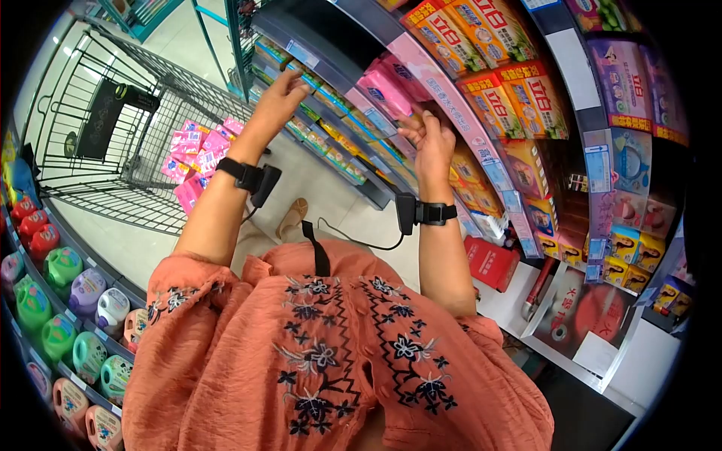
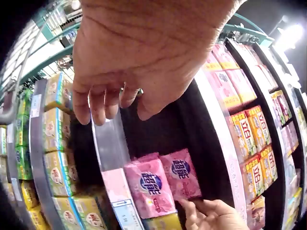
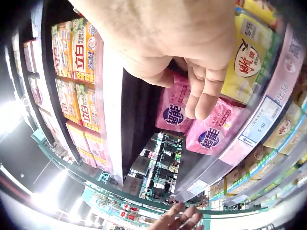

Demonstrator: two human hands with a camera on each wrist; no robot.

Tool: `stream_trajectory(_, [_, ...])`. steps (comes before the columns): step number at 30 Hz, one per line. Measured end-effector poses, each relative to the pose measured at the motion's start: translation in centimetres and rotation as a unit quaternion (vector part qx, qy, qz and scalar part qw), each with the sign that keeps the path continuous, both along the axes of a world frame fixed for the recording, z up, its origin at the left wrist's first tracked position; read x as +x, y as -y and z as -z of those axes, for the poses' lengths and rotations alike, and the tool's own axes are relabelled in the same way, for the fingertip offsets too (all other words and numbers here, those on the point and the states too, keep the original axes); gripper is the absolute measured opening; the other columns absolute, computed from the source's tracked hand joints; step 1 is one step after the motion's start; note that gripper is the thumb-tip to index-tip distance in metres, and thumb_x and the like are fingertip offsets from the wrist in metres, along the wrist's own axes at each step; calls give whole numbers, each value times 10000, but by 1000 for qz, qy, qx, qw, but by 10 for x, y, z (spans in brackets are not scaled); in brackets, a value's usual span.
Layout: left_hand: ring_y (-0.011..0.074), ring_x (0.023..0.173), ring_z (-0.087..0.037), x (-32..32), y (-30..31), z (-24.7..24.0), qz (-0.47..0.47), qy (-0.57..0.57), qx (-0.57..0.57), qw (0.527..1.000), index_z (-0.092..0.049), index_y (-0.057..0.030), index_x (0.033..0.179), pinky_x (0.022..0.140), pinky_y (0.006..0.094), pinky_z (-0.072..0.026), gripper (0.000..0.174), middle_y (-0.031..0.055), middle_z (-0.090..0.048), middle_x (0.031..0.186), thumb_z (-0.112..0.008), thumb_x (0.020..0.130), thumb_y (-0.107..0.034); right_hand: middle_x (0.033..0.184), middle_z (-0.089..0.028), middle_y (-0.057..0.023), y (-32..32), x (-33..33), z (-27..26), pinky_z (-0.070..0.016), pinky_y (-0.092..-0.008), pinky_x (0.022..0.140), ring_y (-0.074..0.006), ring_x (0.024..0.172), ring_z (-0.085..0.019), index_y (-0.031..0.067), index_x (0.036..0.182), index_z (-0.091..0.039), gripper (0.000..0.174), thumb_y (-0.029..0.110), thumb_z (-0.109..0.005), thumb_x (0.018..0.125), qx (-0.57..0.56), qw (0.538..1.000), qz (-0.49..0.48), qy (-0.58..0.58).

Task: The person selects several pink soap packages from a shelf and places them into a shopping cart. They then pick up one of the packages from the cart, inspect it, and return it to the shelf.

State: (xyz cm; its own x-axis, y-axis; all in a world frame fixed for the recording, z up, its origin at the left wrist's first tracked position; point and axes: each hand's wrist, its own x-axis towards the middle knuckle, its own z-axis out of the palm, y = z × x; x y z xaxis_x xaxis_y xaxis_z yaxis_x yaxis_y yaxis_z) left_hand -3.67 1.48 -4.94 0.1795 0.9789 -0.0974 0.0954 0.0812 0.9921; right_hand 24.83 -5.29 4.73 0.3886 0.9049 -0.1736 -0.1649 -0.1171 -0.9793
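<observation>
Two pink soap packs [image 2: 151, 187] lie side by side on a shelf, seen in the left wrist view. My right hand [image 3: 168, 43] is over them, its fingertips [image 3: 204, 98] touching the packs in the right wrist view; whether it grips one cannot be told. My left hand [image 1: 282, 101] hangs in the air by the shelf edge, fingers loosely bent, holding nothing. From the left wrist view, the left hand [image 2: 144, 52] is above the dark bare part of that shelf.
A wire shopping cart [image 1: 143, 180] with several pink packs [image 1: 199, 154] stands at the left. Orange packs [image 1: 511, 98] fill the shelves at the right. Bottles [image 1: 64, 267] line a lower-left shelf. A red box [image 1: 490, 263] is near the floor.
</observation>
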Motion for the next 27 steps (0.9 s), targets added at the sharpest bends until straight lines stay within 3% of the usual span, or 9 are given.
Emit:
stream_trajectory(3, [297, 1236, -577, 38, -15, -27, 16, 26, 107, 994, -492, -22, 1418, 1033, 363, -461, 572, 190, -583, 1343, -636, 938, -298, 1156, -644, -195, -1, 0, 2, -601, -325, 631, -280, 896, -714, -106, 1191, -554, 317, 140, -549, 992, -13, 1000, -4, 15])
stream_trajectory(9, [373, 1308, -509, 91, -38, -57, 54, -3, 187, 981, -469, -36, 1436, 1091, 393, -416, 582, 236, -530, 1396, -611, 928, -282, 1072, -652, -190, 3, -5, 2, -609, -319, 641, -266, 887, -716, -113, 1180, -523, 311, 135, -545, 993, -36, 999, -22, 13])
stream_trajectory(14, [281, 1198, -581, 103, -31, -59, 69, -14, 193, 979, -503, -15, 1381, 1010, 358, -461, 488, 183, -592, 1296, -614, 958, -232, 1038, -651, -191, 5, -10, 9, -618, -317, 650, -271, 870, -719, -114, 1183, -483, 317, 137, -539, 997, -11, 1000, -11, 19])
stream_trajectory(17, [277, 1147, -599, 106, -30, -59, 71, -13, 172, 982, -511, -7, 1363, 973, 356, -476, 464, 177, -606, 1261, -604, 961, -219, 938, -709, -205, 6, -7, 13, -586, -282, 641, -204, 677, -698, -75, 1204, -510, 329, 192, -549, 1016, -20, 1000, -7, 13])
stream_trajectory(23, [245, 1111, -612, 110, -35, -55, 59, -3, 179, 982, -517, 2, 1349, 952, 340, -483, 455, 139, -632, 1198, -614, 940, -172, 953, -709, -192, 6, -3, 3, -583, -295, 666, -195, 705, -687, -84, 1172, -540, 310, 168, -580, 996, -33, 999, -27, 9])
stream_trajectory(27, [212, 1169, -582, 100, -25, -71, 78, 95, 150, 981, -506, 3, 1376, 986, 317, -470, 505, 108, -584, 1269, -646, 912, -137, 987, -702, -157, 10, -6, -8, -568, -279, 696, -174, 788, -687, -80, 1176, -544, 305, 148, -601, 981, -17, 995, -45, 86])
